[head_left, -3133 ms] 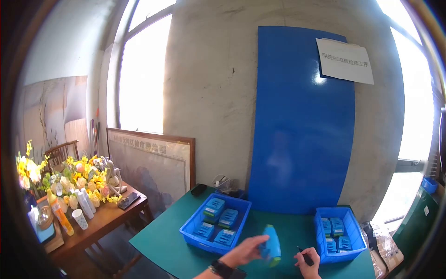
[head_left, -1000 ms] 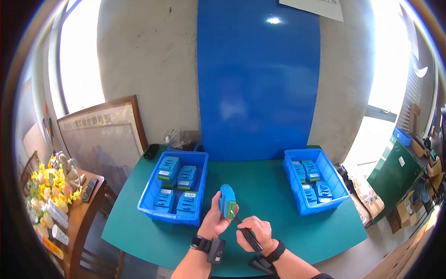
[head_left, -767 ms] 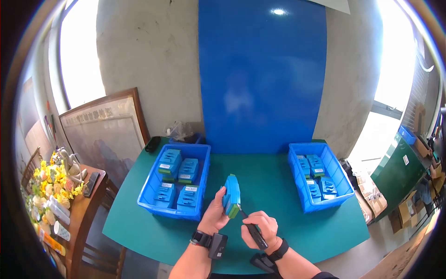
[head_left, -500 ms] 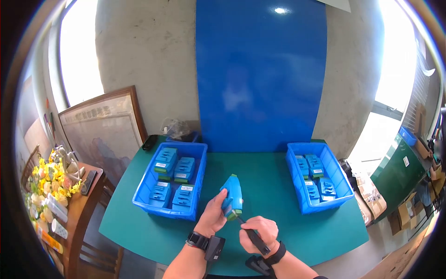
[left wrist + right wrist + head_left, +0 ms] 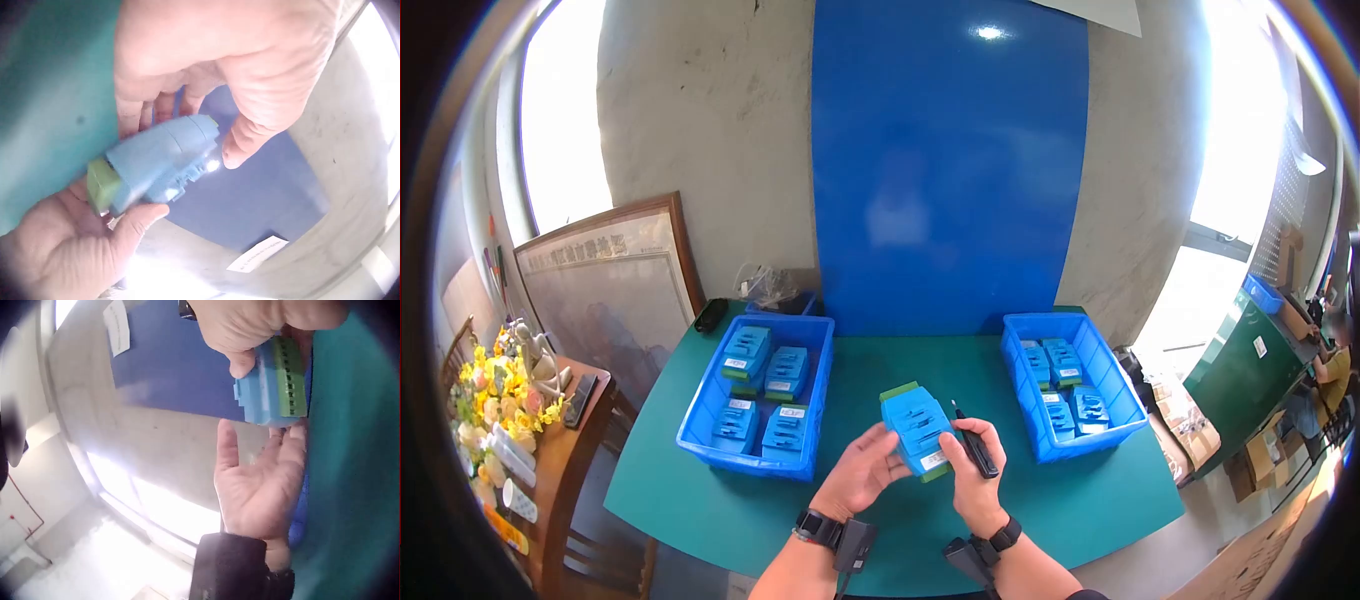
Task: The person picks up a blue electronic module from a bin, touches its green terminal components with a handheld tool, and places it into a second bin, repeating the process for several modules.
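A blue electronic module (image 5: 918, 425) with green terminal blocks at both ends is held above the table, its slotted, labelled face turned up in the head view. My right hand (image 5: 977, 495) pinches its right edge, thumb on the face. That hand also holds a black screwdriver (image 5: 978, 455), its thin tip pointing up and away from the module. My left hand (image 5: 860, 480) is at the module's left side, fingertips right at its edge. In the right wrist view the left thumb (image 5: 229, 444) stands apart from the module, above the extended fingers.
A blue bin (image 5: 690, 440) with several like modules stands on the green table (image 5: 880, 550) to the left. Another blue bin (image 5: 1135, 415) with several modules stands right. Behind are a plastic bag (image 5: 768, 287) and an upright blue panel (image 5: 950, 180).
The left hand brought the module to the middle, where the screwdriver tip met a green terminal block. Now the tip is off, the module is turned face up, and the right hand has gripped it.
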Tool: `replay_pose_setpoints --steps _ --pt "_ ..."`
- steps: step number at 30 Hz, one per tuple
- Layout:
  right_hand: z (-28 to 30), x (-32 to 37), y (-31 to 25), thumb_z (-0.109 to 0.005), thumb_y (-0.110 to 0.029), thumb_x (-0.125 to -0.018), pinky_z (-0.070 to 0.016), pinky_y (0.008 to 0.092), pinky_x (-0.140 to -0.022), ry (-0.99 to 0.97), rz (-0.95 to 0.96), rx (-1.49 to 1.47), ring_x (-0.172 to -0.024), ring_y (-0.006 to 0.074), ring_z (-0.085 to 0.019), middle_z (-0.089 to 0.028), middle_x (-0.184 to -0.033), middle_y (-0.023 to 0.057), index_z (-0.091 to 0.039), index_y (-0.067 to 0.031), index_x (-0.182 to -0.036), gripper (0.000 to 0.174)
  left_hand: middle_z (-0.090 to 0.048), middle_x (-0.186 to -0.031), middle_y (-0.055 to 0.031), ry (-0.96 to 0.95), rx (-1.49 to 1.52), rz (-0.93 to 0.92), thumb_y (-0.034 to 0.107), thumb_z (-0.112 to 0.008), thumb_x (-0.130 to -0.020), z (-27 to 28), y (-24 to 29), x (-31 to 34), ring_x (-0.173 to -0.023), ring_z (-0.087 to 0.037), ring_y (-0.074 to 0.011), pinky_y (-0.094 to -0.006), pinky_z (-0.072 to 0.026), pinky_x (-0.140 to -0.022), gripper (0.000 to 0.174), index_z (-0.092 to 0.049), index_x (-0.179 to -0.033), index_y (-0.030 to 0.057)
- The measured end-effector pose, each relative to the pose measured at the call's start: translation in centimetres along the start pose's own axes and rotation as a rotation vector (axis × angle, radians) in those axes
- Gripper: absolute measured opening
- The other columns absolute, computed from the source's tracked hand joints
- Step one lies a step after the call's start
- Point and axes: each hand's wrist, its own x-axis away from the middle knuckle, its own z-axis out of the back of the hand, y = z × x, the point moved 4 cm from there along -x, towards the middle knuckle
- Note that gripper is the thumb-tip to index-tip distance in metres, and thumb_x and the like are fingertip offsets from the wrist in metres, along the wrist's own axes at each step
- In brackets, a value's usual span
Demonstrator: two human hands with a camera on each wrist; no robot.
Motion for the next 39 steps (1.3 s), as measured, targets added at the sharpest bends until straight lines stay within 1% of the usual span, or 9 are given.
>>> replay_pose_setpoints --steps 5,8,12,21,24,31,34,36,39 --pt "0.5 -0.5 -0.7 -0.067 -0.001 -0.086 -0.0441 0.0199 -0.064 -0.036 0.186 0.387 -0.071 0.0034 -0.052 -0.059 -0.083 -0.0015 -0.059 -0.0021 -0.101 0.016 -0.057 -0.125 -0.0115 0.089 -0.151 -0.024 0.008 -0.061 -0.09 -1.1 0.1 0.3 -0.114 -0.058 -0.0241 -0.0411 -0.0478 -0.099 0.046 -0.045 -0.132 0.0006" --pt "0.4 -0.7 -2.2 -0.066 -0.009 -0.086 -0.0458 0.025 -0.064 0.075 0.293 0.368 -0.071 0.012 -0.058 -0.061 -0.079 0.0039 -0.064 -0.0008 -0.094 0.012 -0.057 -0.124 -0.0113 0.139 -0.231 -0.119 0.004 -0.062 -0.087 -0.5 0.1 0.1 -0.114 -0.058 -0.0235 -0.0398 -0.0478 -0.098 0.047 -0.046 -0.131 -0.0003" --pt "0.2 -0.6 -4.6 -0.058 -0.011 -0.09 -0.0475 0.0269 -0.064 0.013 0.362 0.363 -0.07 0.0163 -0.063 -0.067 -0.081 0.0093 -0.069 0.0003 -0.092 0.016 -0.058 -0.123 -0.0104 0.15 -0.207 -0.151 0.001 -0.063 -0.085 0.0 0.4 0.0 -0.115 -0.057 -0.023 -0.0391 -0.0482 -0.098 0.047 -0.048 -0.13 0.0003" --pt "-0.4 -0.4 -3.9 -0.059 -0.009 -0.088 -0.0484 0.0269 -0.06 -0.054 0.29 0.38 -0.065 0.0159 -0.064 -0.068 -0.072 0.0093 -0.071 0.001 -0.088 0.015 -0.058 -0.122 -0.0105 0.155 -0.265 -0.173 0.001 -0.067 -0.082 0.0 0.2 0.2 -0.111 -0.058 -0.0201 -0.0362 -0.0489 -0.096 0.046 -0.052 -0.126 0.0004" --pt "-0.2 0.0 -4.1 -0.052 -0.006 -0.088 -0.0514 0.0255 -0.061 -0.082 0.317 0.381 -0.066 0.0149 -0.064 -0.068 -0.076 0.0114 -0.07 0.0044 -0.088 0.02 -0.059 -0.121 -0.0105 0.125 -0.298 -0.189 0.001 -0.068 -0.082 0.1 0.0 0.1 -0.11 -0.058 -0.0194 -0.0345 -0.0483 -0.096 0.048 -0.052 -0.126 0.0003" --pt "-2.1 1.4 -4.4 -0.058 0.001 -0.08 -0.0499 0.0275 -0.055 -0.354 0.48 0.453 -0.059 0.0172 -0.064 -0.067 -0.068 0.0094 -0.071 -0.0008 -0.084 0.014 -0.06 -0.119 -0.009 0.088 -0.381 -0.195 -0.004 -0.066 -0.079 0.1 0.1 0.2 -0.109 -0.058 -0.0179 -0.0324 -0.0471 -0.095 0.051 -0.05 -0.128 -0.0001" --pt "-1.8 1.3 -5.9 -0.059 0.002 -0.078 -0.0489 0.0279 -0.053 -0.221 0.422 0.276 -0.057 0.0179 -0.064 -0.067 -0.07 0.0107 -0.069 -0.0002 -0.088 0.014 -0.062 -0.116 -0.0073 0.11 -0.358 -0.284 -0.01 -0.065 -0.077 -0.4 0.2 0.4 -0.109 -0.058 -0.0159 -0.0315 -0.0473 -0.095 0.047 -0.056 -0.122 0.0015" --pt "-2.1 1.3 -7.1 -0.062 -0.002 -0.077 -0.0471 0.0285 -0.051 -0.09 0.307 0.132 -0.054 0.0186 -0.062 -0.065 -0.069 0.0108 -0.065 0.0005 -0.086 0.009 -0.062 -0.116 -0.0073 0.131 -0.516 -0.34 -0.011 -0.064 -0.075 -0.4 0.8 0.6 -0.111 -0.058 -0.0172 -0.0321 -0.0456 -0.097 0.045 -0.059 -0.118 0.0022" --pt "-1.5 -0.1 -8.6 -0.055 -0.011 -0.086 -0.0493 0.027 -0.054 -0.246 0.503 0.461 -0.059 0.0156 -0.063 -0.065 -0.07 0.0101 -0.057 0.0018 -0.086 0.013 -0.063 -0.117 -0.0075 0.157 -0.869 -0.535 -0.014 -0.065 -0.071 -1.3 2.0 1.0 -0.114 -0.056 -0.0202 -0.0334 -0.0428 -0.1 0.044 -0.063 -0.112 0.0034"
